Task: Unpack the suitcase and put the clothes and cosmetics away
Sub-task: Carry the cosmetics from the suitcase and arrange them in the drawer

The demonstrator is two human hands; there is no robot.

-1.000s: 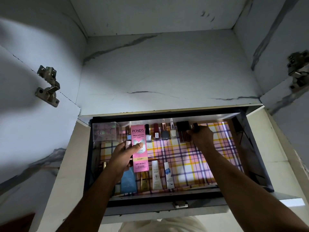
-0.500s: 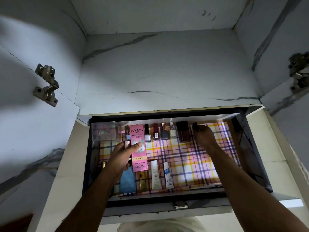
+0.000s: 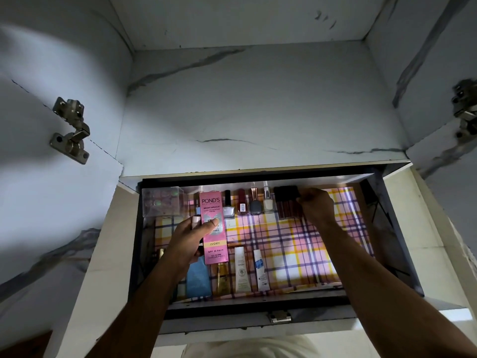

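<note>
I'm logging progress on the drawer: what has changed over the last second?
Very little. The right hand has edged slightly along the back row and still works at the dark lip tubes. The left hand keeps holding the pink Pond's box upright in the same spot. The nail polish bottles and tubes at the front stayed put.

Open drawer (image 3: 258, 304) w/ pink-yellow plaid liner (image 3: 296, 244). Back row: clear box (image 3: 162, 201) at left, then nail polish bottles (image 3: 247, 205) upright, dark lipstick tubes (image 3: 287, 202) beside them. Front row: blue pack (image 3: 198, 280), gold bottle (image 3: 222, 279), two white tubes (image 3: 251, 271) lying flat.
</note>
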